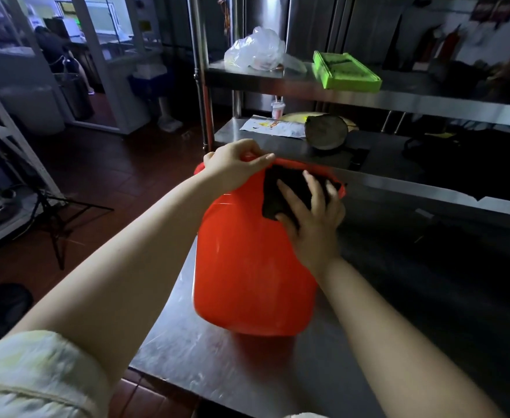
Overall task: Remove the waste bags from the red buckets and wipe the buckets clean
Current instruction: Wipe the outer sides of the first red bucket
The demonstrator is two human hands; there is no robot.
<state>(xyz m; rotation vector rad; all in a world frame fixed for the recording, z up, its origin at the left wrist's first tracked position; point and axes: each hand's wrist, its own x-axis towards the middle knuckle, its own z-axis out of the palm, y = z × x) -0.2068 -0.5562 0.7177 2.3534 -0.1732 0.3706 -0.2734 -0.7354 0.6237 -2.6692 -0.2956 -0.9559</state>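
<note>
A red bucket (247, 267) lies on its side on the steel table (217, 363), its rim pointing away from me. My left hand (235, 164) grips the far rim on the left, fingers curled over the edge. My right hand (311, 212) presses a dark cloth (281, 188) against the bucket's outer wall near the rim, fingers spread flat on the cloth. The inside of the bucket is hidden from me.
A steel shelf unit (278, 86) stands behind the table, holding a clear plastic bag (256, 49) and a green tray (344, 70). A dark round pan (326, 131) and a printed sheet (273, 126) lie beyond the bucket. A tripod (51, 212) stands on the tiled floor at left.
</note>
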